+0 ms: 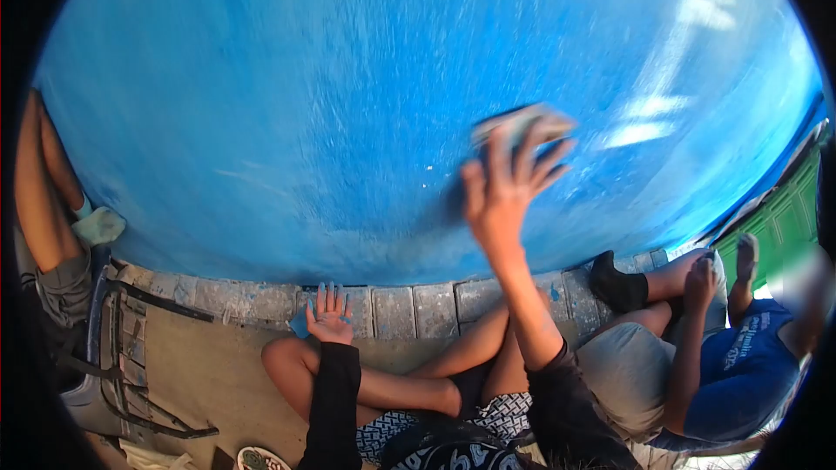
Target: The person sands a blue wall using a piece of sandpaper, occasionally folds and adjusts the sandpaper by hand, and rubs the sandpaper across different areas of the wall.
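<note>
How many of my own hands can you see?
2: your left hand is open, palm showing, near the grey bricks; your right hand holds a blurred block at the blue surface.

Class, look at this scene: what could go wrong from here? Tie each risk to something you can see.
1. The right hand holds the flat block at the blue wall; with a loose grip it might slip and drop towards the crossed legs.
2. The open left hand, blue at its tips, could smear colour onto the patterned shorts.
3. A neighbour's dark-covered foot is close to the wall, so falling bits might land on it.
</note>
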The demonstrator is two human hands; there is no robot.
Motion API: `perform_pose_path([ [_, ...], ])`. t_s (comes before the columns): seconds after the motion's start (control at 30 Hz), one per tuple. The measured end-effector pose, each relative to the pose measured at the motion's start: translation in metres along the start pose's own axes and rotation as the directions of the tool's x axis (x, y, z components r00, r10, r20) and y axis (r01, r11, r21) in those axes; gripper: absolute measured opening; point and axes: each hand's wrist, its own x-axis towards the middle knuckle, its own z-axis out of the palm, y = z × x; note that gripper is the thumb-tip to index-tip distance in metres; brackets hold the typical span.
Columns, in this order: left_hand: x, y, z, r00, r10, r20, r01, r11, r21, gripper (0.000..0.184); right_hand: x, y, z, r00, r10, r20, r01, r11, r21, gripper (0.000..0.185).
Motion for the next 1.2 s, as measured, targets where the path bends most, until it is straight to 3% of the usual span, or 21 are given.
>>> perform_pose_path([
  [0.03,0.001,0.0,0.002,1.0,0.003,0.019,-0.003,1.0,-0.002,0.069,-0.018,0.0,0.004,0.971,-0.151,0.186,0.169,0.982,-0.087,0.049],
  [0.07,0.002,0.0,0.003,1.0,-0.002,0.02,0.002,1.0,-0.003,0.068,-0.031,0.006,0.007,0.973,-0.158,0.168,0.175,0.98,-0.091,0.049],
  [0.13,0.001,0.002,0.012,1.0,-0.028,0.007,0.028,0.999,0.016,0.067,-0.038,0.009,0.007,0.837,-0.462,0.293,0.524,0.831,-0.186,0.046],
  [0.17,0.002,0.004,0.014,1.0,-0.022,0.009,0.022,1.0,-0.001,0.067,-0.033,0.019,0.01,0.829,-0.478,0.291,0.538,0.823,-0.181,0.046],
  [0.23,-0.003,0.003,0.003,0.994,-0.052,0.094,0.049,0.998,0.029,0.068,0.018,0.012,-0.002,0.934,-0.315,0.169,0.34,0.927,-0.155,0.048],
  [0.3,-0.01,0.002,0.001,0.997,-0.053,0.052,0.05,0.997,0.062,0.07,0.072,-0.012,-0.016,0.988,-0.137,0.072,0.148,0.974,-0.172,0.051],
  [0.4,-0.002,0.003,0.005,0.995,-0.05,0.082,0.04,0.992,0.118,0.071,0.094,-0.034,-0.01,0.991,-0.122,-0.058,0.114,0.985,-0.131,0.051],
  [0.5,0.001,0.002,0.006,0.986,-0.051,0.159,0.021,0.982,0.186,0.07,0.038,-0.037,0.002,0.976,-0.155,0.152,0.168,0.983,-0.078,0.052],
  [0.57,-0.004,0.003,0.005,0.981,-0.046,0.188,0.0,0.972,0.236,0.07,-0.034,-0.024,0.017,0.912,-0.249,0.327,0.284,0.957,-0.06,0.052],
  [0.63,-0.006,0.003,0.008,0.989,-0.073,0.132,0.044,0.976,0.216,0.07,-0.084,0.002,0.03,0.856,-0.403,0.323,0.462,0.877,-0.129,0.053],
  [0.73,-0.006,0.003,0.005,0.991,-0.075,0.113,0.051,0.978,0.202,0.07,-0.071,0.007,0.015,0.835,-0.409,0.367,0.5,0.843,-0.198,0.051],
  [0.77,-0.006,0.004,0.005,0.99,-0.076,0.115,0.05,0.977,0.207,0.07,-0.062,0.006,0.01,0.838,-0.406,0.365,0.496,0.845,-0.2,0.051],
  [0.83,-0.005,0.003,0.007,0.991,-0.087,0.102,0.064,0.976,0.21,0.069,-0.025,0.0,0.004,0.936,-0.213,0.281,0.256,0.959,-0.124,0.051],
  [0.93,0.0,0.002,0.005,0.988,-0.075,0.134,0.049,0.98,0.191,0.069,0.029,-0.017,-0.009,0.98,-0.084,0.183,0.117,0.977,-0.177,0.051],
  [1.07,0.004,-0.001,0.004,0.988,-0.067,0.138,0.047,0.989,0.143,0.069,-0.003,-0.026,0.006,0.961,-0.133,0.243,0.16,0.982,-0.099,0.051],
  [1.2,-0.001,0.003,0.006,0.99,-0.06,0.128,0.037,0.984,0.175,0.07,-0.122,0.003,0.03,0.904,-0.225,0.364,0.271,0.959,-0.08,0.051],
])
